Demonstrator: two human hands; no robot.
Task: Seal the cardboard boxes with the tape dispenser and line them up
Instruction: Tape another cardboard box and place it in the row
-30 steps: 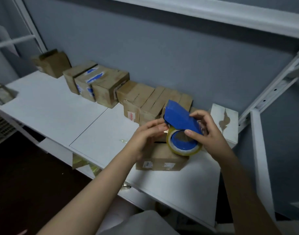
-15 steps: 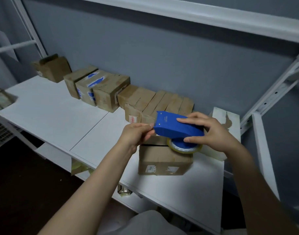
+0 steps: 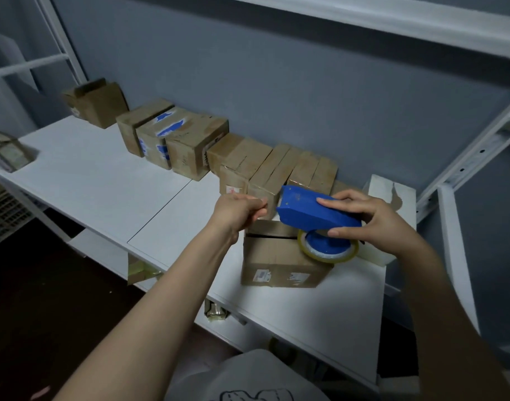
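Right hand (image 3: 375, 224) grips the blue tape dispenser (image 3: 314, 209) above the unsealed box (image 3: 276, 261) near the shelf's (image 3: 103, 183) front edge, long axis along the seam, nose pointing left to where the left hand (image 3: 236, 209) pinches, seemingly on the tape end.

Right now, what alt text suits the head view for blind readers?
A right hand holds a blue plastic tape dispenser over a brown cardboard box on a white shelf; the left hand is curled beside its nose. More boxes line the wall.
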